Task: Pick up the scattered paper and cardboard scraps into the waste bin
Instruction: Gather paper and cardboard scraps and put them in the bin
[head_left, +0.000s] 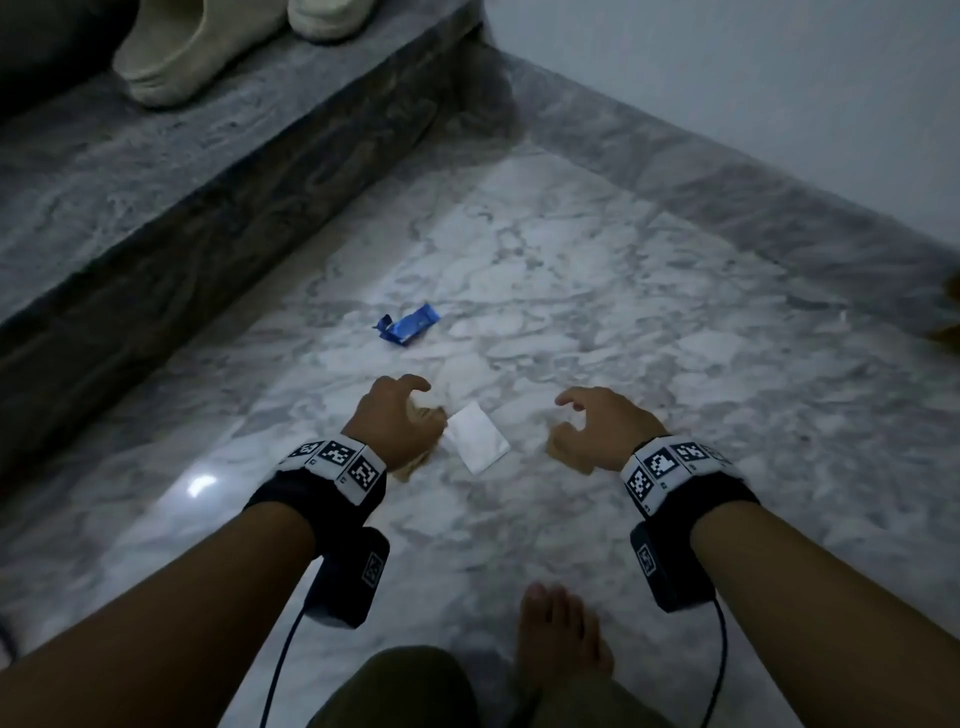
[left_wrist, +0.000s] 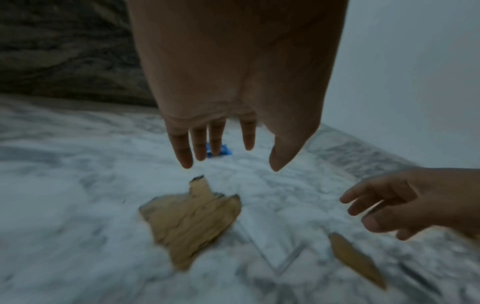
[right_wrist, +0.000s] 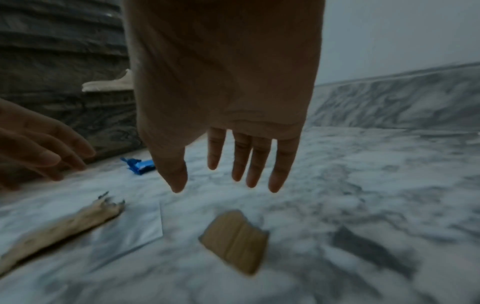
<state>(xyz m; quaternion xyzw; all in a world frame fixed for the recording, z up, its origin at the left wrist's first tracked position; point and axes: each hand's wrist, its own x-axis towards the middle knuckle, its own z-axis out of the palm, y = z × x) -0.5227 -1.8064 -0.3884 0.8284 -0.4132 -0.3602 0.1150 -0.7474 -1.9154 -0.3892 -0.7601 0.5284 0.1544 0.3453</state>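
Both hands hover just above a marble floor (head_left: 597, 291) with fingers spread and nothing held. My left hand (head_left: 402, 415) (left_wrist: 228, 162) is over a torn brown cardboard scrap (left_wrist: 189, 222) (right_wrist: 59, 226) that the hand mostly hides in the head view. My right hand (head_left: 587, 423) (right_wrist: 226, 183) is over a smaller folded cardboard piece (right_wrist: 236, 240) (left_wrist: 355, 259). A white paper sheet (head_left: 477, 436) (right_wrist: 135, 226) lies flat between the hands. Farther off lies a crumpled blue wrapper (head_left: 408, 325) (right_wrist: 139, 165) (left_wrist: 226, 152). No waste bin is in view.
A dark marble step (head_left: 182, 208) runs along the left, with beige slippers (head_left: 171, 47) on top. A pale wall (head_left: 779, 78) with a marble skirting closes the far right. My bare foot (head_left: 558, 629) and knee are at the bottom.
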